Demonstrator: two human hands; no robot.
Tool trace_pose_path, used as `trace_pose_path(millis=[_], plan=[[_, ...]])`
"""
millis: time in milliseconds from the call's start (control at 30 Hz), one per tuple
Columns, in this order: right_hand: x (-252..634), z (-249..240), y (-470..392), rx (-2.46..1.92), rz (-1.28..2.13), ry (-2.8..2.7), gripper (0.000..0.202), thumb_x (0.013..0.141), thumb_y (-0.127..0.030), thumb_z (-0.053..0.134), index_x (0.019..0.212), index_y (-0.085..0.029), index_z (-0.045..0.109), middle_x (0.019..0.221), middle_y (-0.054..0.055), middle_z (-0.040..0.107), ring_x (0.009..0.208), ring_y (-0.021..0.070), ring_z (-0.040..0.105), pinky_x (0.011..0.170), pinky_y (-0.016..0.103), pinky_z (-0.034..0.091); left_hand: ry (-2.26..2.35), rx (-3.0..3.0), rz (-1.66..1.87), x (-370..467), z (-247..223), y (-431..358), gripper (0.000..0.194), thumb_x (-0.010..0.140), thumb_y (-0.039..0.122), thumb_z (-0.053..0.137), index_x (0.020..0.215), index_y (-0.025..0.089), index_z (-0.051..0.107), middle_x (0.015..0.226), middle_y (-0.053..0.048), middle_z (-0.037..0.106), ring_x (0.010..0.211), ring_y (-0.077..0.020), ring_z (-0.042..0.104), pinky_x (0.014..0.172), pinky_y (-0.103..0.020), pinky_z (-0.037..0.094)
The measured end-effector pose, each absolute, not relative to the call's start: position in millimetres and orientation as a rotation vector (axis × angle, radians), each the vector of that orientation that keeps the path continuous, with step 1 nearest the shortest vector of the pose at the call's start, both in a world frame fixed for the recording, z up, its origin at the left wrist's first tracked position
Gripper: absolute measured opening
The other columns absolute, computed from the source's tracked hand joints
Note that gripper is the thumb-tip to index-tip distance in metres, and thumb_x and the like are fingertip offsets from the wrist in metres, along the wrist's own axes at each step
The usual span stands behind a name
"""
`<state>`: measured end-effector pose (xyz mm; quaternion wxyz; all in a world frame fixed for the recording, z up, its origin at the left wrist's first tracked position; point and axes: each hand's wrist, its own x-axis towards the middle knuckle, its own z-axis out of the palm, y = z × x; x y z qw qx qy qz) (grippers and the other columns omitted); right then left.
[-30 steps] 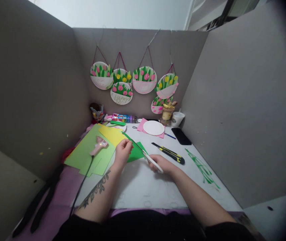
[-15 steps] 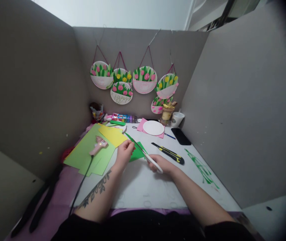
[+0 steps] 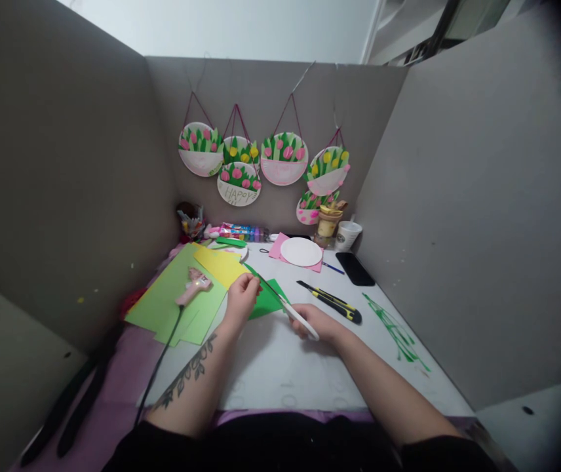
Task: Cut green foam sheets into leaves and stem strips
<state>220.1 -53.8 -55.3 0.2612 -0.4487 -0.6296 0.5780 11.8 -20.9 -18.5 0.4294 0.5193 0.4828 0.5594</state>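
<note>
While the right hand [image 3: 314, 320] grips scissors [image 3: 300, 319], the left hand [image 3: 242, 295] pinches thin green paper [image 3: 250, 268].

Towards the left edge of the table [image 3: 280, 377], a glue gun [image 3: 194, 287] is laid on paper sheets [image 3: 160, 311], and to their right a loose sheet [image 3: 267, 303] is overhung by scissors [image 3: 303, 321]. By the right edge, a phone [image 3: 355, 269] is placed behind paper scraps [image 3: 392, 324], a utility knife [image 3: 332, 303] being set left of both. Near the back edge, a plate [image 3: 301, 252] is rested on card [image 3: 276, 246], left of a cup [image 3: 348, 236]
</note>
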Motion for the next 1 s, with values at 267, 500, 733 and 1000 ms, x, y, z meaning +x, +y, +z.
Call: trace_pose_path(millis=[267,500,733,1000], plan=[[221.1,-58.6,-52.2,-1.202,1.57,-1.712,0.012,0.061,-0.019,0.056,0.071,-0.018,0.05,0.057,-0.005,0.05,0.047,0.007,0.043,0.043,0.019,0.034,1.163,1.365,1.402,12.6,-16.2,-26.2,0.023,0.078,0.034,0.055,0.062,0.018,0.049,0.054,0.004,0.052,0.044,-0.0073,0.041,0.044,-0.02,0.032],[221.1,-56.9,-54.4,-1.166,1.547,-1.741,0.012,0.064,-0.021,0.058,0.071,-0.018,0.049,0.057,-0.005,0.048,0.048,0.0063,0.041,0.043,0.017,0.033,1.14,1.381,1.38,14.2,-13.6,-29.6,0.024,0.079,0.034,0.055,0.062,0.018,0.049,0.052,0.005,0.051,0.043,-0.0071,0.04,0.044,-0.02,0.032],[221.5,-53.4,-53.5,-1.217,1.535,-1.756,0.009,0.061,-0.018,0.054,0.069,-0.018,0.05,0.054,-0.005,0.051,0.046,0.0074,0.043,0.041,0.018,0.033,1.123,1.366,1.376,14.2,-14.5,-29.0,0.023,0.078,0.032,0.054,0.062,0.018,0.049,0.051,0.005,0.05,0.042,-0.0067,0.039,0.043,-0.019,0.031],[222.4,-55.9,-52.5,-1.187,1.561,-1.714,0.012,0.061,-0.02,0.056,0.07,-0.018,0.048,0.054,-0.006,0.049,0.044,0.0069,0.042,0.04,0.018,0.033,1.122,1.323,1.357,14.4,-11.3,-29.7,0.023,0.077,0.035,0.057,0.064,0.018,0.051,0.052,0.005,0.051,0.041,-0.0064,0.039,0.042,-0.019,0.03]])
